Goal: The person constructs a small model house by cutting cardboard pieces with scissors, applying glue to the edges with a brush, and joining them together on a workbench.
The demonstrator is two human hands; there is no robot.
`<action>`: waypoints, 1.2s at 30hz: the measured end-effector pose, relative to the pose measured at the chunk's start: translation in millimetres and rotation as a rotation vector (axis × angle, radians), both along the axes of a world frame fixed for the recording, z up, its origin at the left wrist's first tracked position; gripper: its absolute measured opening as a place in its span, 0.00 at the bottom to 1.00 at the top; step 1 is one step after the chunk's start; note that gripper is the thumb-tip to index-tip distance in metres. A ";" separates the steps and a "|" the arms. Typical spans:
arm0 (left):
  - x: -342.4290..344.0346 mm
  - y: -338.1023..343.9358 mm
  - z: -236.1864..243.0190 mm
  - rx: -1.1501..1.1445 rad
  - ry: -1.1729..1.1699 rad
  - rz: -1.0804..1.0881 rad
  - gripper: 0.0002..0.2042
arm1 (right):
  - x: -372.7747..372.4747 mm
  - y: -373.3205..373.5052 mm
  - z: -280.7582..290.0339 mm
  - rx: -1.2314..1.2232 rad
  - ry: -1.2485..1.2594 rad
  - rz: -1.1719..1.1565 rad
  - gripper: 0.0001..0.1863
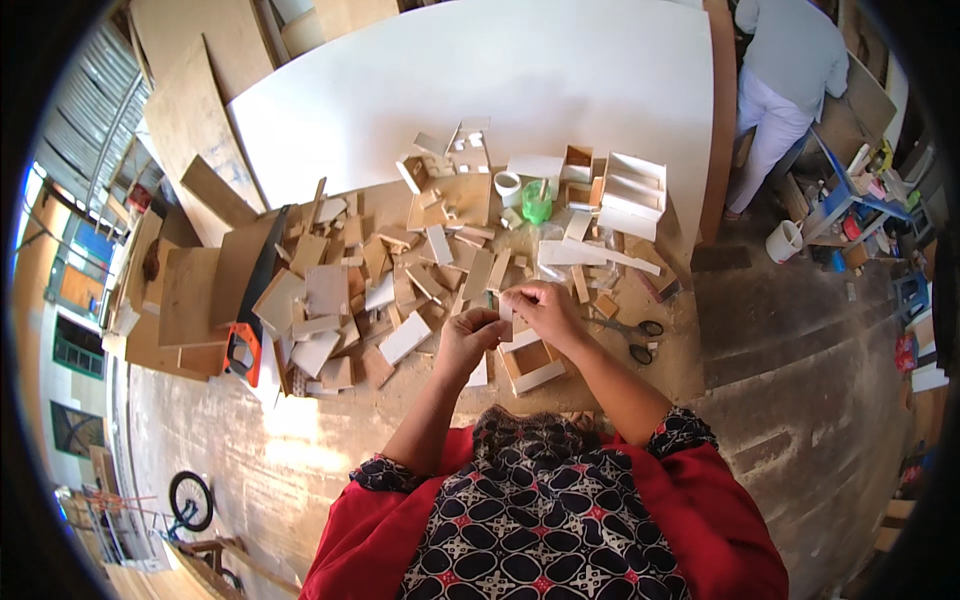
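Observation:
Between my two hands is a small, thin, pale rectangular piece (506, 318); whether it is wood or paper I cannot tell. My left hand (468, 343) pinches its left side, and the fingers of my right hand (543, 312) close on its upper end. Just below my hands lies a small open wooden box frame (531, 362) with white edges. To the right of my right hand is a pair of dark-handled scissors (640, 340). Many loose wood offcuts (405, 338) cover the bench to the left of my hands, some faced in white.
A handsaw with an orange handle (243, 353) leans at the bench's left end. Farther back are a white cup (507, 187), a green container (537, 205) and a white compartment box (634, 190). A person (790, 70) bends over at the far right, near a white bucket (785, 241).

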State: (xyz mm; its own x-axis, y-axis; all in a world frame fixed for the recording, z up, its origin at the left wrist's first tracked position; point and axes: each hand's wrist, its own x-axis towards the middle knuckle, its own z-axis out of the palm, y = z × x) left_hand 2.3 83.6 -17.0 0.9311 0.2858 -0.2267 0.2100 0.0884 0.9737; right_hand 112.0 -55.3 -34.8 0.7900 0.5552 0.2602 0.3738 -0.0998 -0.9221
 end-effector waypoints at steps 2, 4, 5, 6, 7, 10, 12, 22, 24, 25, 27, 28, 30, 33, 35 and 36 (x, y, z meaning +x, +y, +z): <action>-9.0 1.5 -4.0 -0.105 0.131 0.029 0.06 | 7.5 -4.4 -17.4 -0.136 0.218 -0.027 0.14; -24.3 7.8 -17.9 -0.216 0.218 0.017 0.05 | 14.7 -14.4 -28.3 -0.145 0.309 -0.008 0.14; -29.7 8.4 -24.2 -0.234 0.241 0.029 0.06 | 17.6 -20.1 -35.1 -0.106 0.282 -0.013 0.13; -34.9 8.6 -30.4 -0.252 0.264 0.039 0.06 | 20.1 -25.2 -42.6 -0.068 0.255 -0.021 0.13; -40.0 7.8 -32.9 -0.271 0.290 0.051 0.06 | 20.3 -29.7 -45.6 -0.030 0.230 -0.027 0.13; -47.4 5.0 -45.9 -0.312 0.368 0.069 0.08 | 24.9 -44.4 -47.2 -0.008 0.284 -0.025 0.12; -55.2 7.7 -58.3 -0.321 0.392 0.049 0.07 | 23.4 -50.5 -42.6 -0.038 0.337 -0.049 0.12; -50.7 -4.9 -51.0 -0.316 0.398 0.078 0.07 | 17.8 -81.4 -45.5 0.030 0.384 -0.109 0.11; -52.6 -2.5 -55.3 -0.317 0.386 0.063 0.07 | 14.8 -83.0 -48.0 0.055 0.354 -0.127 0.10; -52.7 -2.1 -55.1 -0.320 0.386 0.069 0.07 | 14.5 -82.5 -49.1 0.066 0.343 -0.131 0.10; -53.1 -2.1 -54.7 -0.325 0.385 0.081 0.07 | 13.9 -82.4 -50.8 0.060 0.326 -0.136 0.10; -51.0 -3.4 -50.6 -0.323 0.383 0.086 0.07 | 14.8 -83.7 -50.6 0.059 0.308 -0.144 0.11; -48.9 -6.9 -41.4 -0.319 0.379 0.097 0.07 | 13.9 -86.8 -55.6 0.047 0.303 -0.131 0.11; -49.2 -15.0 -25.0 -0.047 0.187 0.080 0.07 | 1.1 -79.9 -23.8 0.062 0.299 0.010 0.12; -44.9 -20.0 -9.1 0.128 0.063 -0.001 0.08 | -6.9 -72.2 -2.1 -0.031 0.265 0.191 0.13; -44.2 -18.7 -6.4 0.287 0.000 -0.037 0.08 | -14.3 -64.9 5.4 -0.054 0.275 0.242 0.13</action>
State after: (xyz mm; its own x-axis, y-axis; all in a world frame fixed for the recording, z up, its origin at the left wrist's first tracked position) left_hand -41.8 64.9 -23.4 0.9420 0.3045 -0.1414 0.2080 -0.1986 0.9578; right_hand 97.8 -120.3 -29.4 0.6702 0.7419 0.0215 0.1317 -0.0903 -0.9872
